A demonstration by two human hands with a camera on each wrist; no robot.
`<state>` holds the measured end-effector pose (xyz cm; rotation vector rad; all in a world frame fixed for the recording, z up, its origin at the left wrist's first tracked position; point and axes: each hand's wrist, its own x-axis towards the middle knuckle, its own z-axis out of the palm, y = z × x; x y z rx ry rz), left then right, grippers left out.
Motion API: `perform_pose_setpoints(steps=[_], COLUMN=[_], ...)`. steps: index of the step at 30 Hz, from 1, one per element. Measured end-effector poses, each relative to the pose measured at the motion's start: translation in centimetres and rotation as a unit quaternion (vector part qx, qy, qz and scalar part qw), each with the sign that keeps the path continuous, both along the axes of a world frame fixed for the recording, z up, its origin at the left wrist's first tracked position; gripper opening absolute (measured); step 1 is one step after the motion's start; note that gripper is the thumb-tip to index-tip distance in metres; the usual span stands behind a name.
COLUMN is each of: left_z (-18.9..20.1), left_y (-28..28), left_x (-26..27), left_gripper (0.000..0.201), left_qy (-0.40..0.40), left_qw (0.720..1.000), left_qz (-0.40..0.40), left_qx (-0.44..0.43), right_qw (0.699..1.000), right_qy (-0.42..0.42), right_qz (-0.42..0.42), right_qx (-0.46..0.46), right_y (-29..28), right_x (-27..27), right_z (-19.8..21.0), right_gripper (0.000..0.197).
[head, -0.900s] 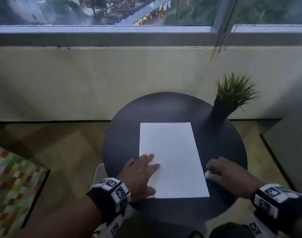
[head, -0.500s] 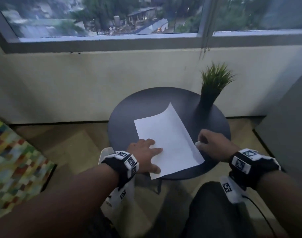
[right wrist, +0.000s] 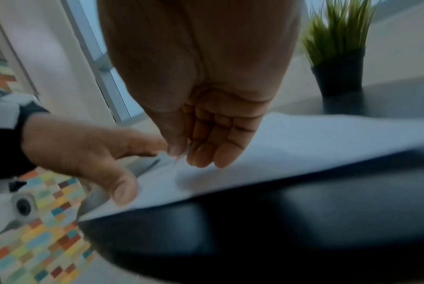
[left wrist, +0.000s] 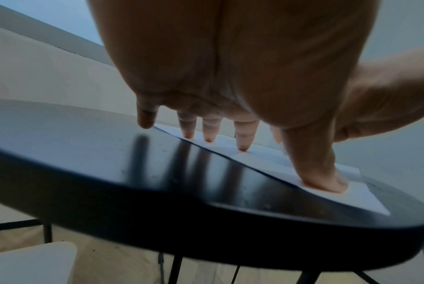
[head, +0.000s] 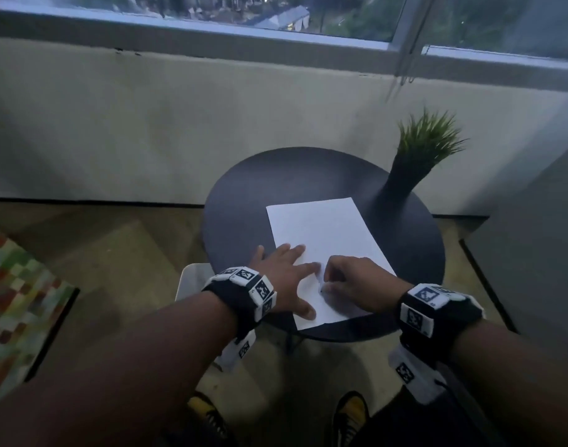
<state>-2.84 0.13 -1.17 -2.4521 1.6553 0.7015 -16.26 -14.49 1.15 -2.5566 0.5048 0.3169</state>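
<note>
A white sheet of paper (head: 321, 227) lies on a round black side table (head: 276, 175). My left hand (head: 285, 272) lies flat with spread fingers (left wrist: 242, 142) pressing the sheet's left edge, thumb near the front corner. My right hand (head: 350, 282) sits curled over the near middle of the paper (right wrist: 327, 138), thumb against forefinger (right wrist: 201, 134). It seems to pinch a thin flap of the sheet, though blur hides the detail. In the left wrist view a raised second layer of paper (left wrist: 327, 163) shows behind my thumb.
A green grass plant in a dark vase (head: 427, 143) stands at the table's back right. A pale wall and a window run behind. A colourful rug (head: 14, 291) lies left, a white stool (head: 192, 279) by the table, and a grey cabinet (head: 534, 253) right.
My right hand lifted the sheet's right edge, then moved left onto the near middle of the paper, which lies mostly flat again. My left hand kept pressing the left edge.
</note>
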Motion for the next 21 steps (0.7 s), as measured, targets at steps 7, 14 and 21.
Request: perform_pose_setpoints(steps=[7,14,21], left_z=[-0.6,-1.6,-1.9], left_y=[0.4,0.0,-0.4], left_x=[0.6,1.2,1.8], left_gripper=[0.099,0.112,0.117], left_qy=[0.016,0.01,0.027], left_qw=[0.999,0.999,0.998], left_qz=[-0.007,0.01,0.03], left_qx=[-0.027,-0.045,-0.045], right_qw=[0.999,1.0,0.995], right_qy=[-0.004,0.005,-0.011], right_qz=[-0.039,-0.022,0.092], right_qx=[0.003,-0.016,0.043], right_y=[0.5,-2.0,-2.4], right_x=[0.8,3.4,4.0], right_z=[-0.8,0.0,-0.8], right_gripper=[0.012,0.012,0.019])
